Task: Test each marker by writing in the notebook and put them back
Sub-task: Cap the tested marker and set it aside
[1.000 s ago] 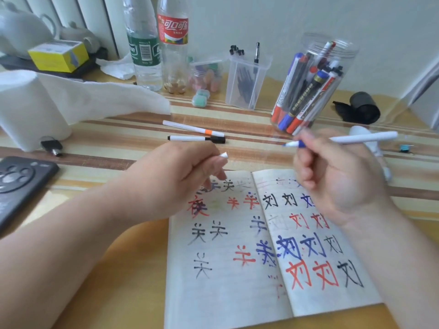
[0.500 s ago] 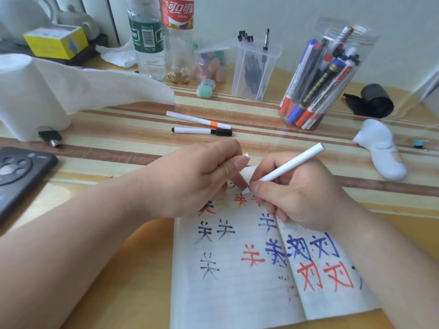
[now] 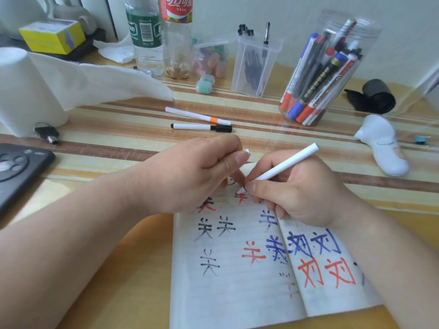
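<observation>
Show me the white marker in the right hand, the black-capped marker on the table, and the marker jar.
white marker [image 3: 287, 163], head view, middle of its barrel
black-capped marker [image 3: 202, 127], head view, middle of its white barrel
marker jar [image 3: 369, 38], head view, clear upper wall

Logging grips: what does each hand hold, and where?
Right hand pinches the white marker low on its barrel, by the tip. Left hand grips a white cap, only its end showing.

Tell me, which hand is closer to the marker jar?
Right. The right hand, holding a marker, is just in front of the jar; the left hand, pinching the cap, is farther off to its left.
</observation>
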Tool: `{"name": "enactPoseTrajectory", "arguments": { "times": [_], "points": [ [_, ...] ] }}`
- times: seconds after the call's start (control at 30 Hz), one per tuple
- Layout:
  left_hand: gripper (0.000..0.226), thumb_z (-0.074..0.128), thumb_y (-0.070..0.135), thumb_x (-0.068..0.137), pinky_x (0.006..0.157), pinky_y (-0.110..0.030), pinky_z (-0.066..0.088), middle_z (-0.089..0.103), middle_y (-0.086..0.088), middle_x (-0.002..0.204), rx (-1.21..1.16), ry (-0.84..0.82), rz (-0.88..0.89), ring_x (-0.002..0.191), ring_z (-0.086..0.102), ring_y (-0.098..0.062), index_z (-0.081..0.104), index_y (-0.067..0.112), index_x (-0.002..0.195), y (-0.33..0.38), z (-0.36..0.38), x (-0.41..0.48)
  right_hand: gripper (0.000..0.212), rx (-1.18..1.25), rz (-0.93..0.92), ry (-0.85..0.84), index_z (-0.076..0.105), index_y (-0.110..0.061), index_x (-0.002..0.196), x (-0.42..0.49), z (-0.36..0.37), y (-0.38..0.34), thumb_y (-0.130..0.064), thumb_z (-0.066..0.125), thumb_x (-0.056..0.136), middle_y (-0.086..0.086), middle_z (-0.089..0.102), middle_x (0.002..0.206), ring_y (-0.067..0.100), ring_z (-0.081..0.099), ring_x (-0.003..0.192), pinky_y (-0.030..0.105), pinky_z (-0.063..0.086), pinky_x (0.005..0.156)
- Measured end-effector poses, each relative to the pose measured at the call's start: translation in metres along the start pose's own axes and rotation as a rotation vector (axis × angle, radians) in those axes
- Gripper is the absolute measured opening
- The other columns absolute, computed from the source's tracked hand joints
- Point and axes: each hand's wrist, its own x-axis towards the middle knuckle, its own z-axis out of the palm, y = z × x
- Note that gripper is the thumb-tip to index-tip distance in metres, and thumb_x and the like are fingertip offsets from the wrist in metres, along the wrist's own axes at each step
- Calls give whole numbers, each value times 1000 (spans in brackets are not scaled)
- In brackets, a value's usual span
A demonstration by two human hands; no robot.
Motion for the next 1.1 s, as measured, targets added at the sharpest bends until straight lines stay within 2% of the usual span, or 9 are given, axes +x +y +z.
{"name": "enactPoseTrajectory", "arguments": {
  "times": [0.17,0.3,0.4,0.5,0.7,0.87,1.1],
  "points": [
    [30,39,41,105,78,-33,52,73,15,95,12,12,8,85,65,-3,54,19,91,-1,1,0,16,-63,-7,3,68,-9,71,1,1,-3,-4,73,85,18,63,61,12,50,39,24,40,40],
    [35,37,45,102,75,-31,52,71,27,88,6,-4,-3,83,66,-5,57,18,94,1,0,-1,18,-111,25,77,62,-7,69,4,-1,0,-2,70,84,19,60,58,13,48,40,25,37,41],
    [34,37,45,103,77,-34,54,74,22,95,5,-9,3,84,67,-6,55,18,93,1,0,-1,18,-5,58,70,62,-4,70,3,-1,2,2,68,85,23,61,61,17,50,40,24,37,37],
    [34,38,43,104,77,-31,51,73,21,94,23,1,15,84,66,-4,55,16,92,0,0,-1,18,69,30,20,64,-3,72,0,-2,3,5,68,87,16,61,58,15,51,41,22,38,37],
    [33,38,43,103,76,-32,50,73,17,93,22,5,17,83,67,-6,54,17,91,-1,0,-1,15,10,-4,20,64,-1,74,0,0,2,1,70,88,8,61,55,15,50,39,24,40,36],
    [34,38,44,103,76,-31,51,71,28,88,18,-6,2,83,66,-5,54,17,91,1,0,-1,15,1,-4,25,65,-3,74,0,0,2,0,70,88,11,62,56,17,51,40,25,40,37],
    [34,39,43,104,78,-38,54,74,17,97,2,-12,-8,83,68,-9,55,16,93,0,0,-1,14,55,10,40,64,-2,74,1,-1,3,3,68,87,9,61,55,15,50,39,23,38,36]
  ]
}}
